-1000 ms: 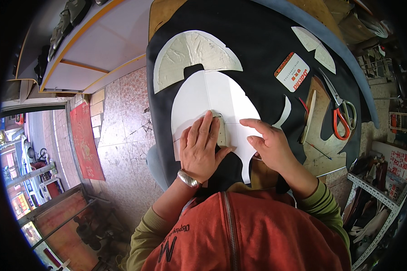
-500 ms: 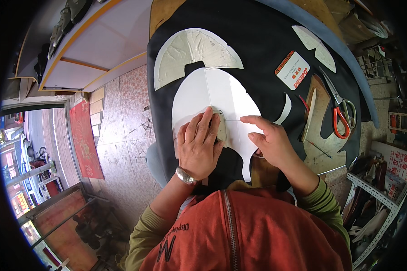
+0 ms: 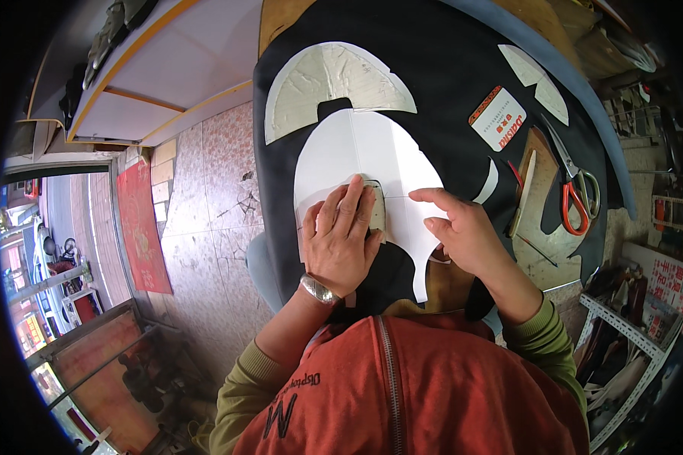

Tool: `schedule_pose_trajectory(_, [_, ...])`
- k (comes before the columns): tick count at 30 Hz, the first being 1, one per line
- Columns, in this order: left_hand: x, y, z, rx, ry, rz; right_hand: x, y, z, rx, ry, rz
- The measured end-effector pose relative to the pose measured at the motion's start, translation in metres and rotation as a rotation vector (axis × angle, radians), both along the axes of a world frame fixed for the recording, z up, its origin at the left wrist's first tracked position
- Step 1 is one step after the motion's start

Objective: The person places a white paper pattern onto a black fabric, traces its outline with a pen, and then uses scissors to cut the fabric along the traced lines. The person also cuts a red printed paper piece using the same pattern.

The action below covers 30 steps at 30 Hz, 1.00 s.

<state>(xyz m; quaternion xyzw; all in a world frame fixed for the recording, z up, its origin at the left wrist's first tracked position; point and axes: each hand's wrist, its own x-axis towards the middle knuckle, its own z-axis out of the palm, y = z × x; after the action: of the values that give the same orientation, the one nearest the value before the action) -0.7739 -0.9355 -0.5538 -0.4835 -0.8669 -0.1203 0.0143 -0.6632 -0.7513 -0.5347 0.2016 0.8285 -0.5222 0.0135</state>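
While the left hand (image 3: 338,239) lies flat on a pale plate (image 3: 377,205), apparently steadying white paper (image 3: 391,152) atop black cloth (image 3: 440,64), the right hand (image 3: 467,231), thumb and forefinger parted, overlaps the paper's four o'clock edge

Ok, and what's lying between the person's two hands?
In the head view, a white paper pattern lies between the left hand and right hand; the edge of a small pale round-cornered piece shows beside the left fingers.

White arched template (image 3: 398,163), marked with crossing lines, flat on black sheet (image 3: 448,76); pale plate (image 3: 378,208) atop, partly hidden
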Motion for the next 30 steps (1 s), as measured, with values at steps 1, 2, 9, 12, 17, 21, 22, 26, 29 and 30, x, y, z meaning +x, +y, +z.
schedule_pose_trajectory(1, [0.0, 0.0, 0.0, -0.002, 0.002, 0.002, 0.0, 0.0, -0.001, 0.002, -0.003, -0.003])
schedule_pose_trajectory(2, [0.0, 0.0, 0.0, -0.004, 0.004, 0.003, 0.001, 0.0, -0.004, 0.012, 0.02, -0.006])
schedule_pose_trajectory(9, [0.0, 0.0, 0.0, -0.009, 0.005, 0.004, -0.001, 0.0, 0.003, 0.024, -0.003, 0.018])
schedule_pose_trajectory(12, [-0.001, -0.001, -0.001, 0.0, 0.01, -0.001, -0.003, 0.001, 0.006, 0.002, -0.025, 0.019])
schedule_pose_trajectory(17, [-0.001, -0.001, -0.002, 0.012, -0.002, -0.011, -0.002, 0.001, 0.006, -0.015, -0.03, 0.013])
schedule_pose_trajectory(21, [-0.002, -0.002, -0.002, 0.018, -0.014, -0.009, -0.001, -0.001, 0.004, 0.007, -0.017, 0.017])
schedule_pose_trajectory(22, [-0.002, -0.001, -0.001, 0.018, -0.016, -0.006, 0.0, -0.001, 0.001, 0.014, 0.001, 0.017])
schedule_pose_trajectory(26, [-0.001, -0.001, 0.001, 0.018, -0.017, 0.007, 0.004, -0.002, -0.009, 0.036, 0.111, 0.01])
schedule_pose_trajectory(29, [-0.001, -0.002, -0.002, 0.036, -0.013, 0.024, 0.003, -0.002, -0.011, 0.055, 0.118, 0.028])
schedule_pose_trajectory(30, [-0.001, -0.002, -0.001, 0.036, -0.019, 0.023, 0.003, -0.002, -0.012, 0.057, 0.119, 0.026])
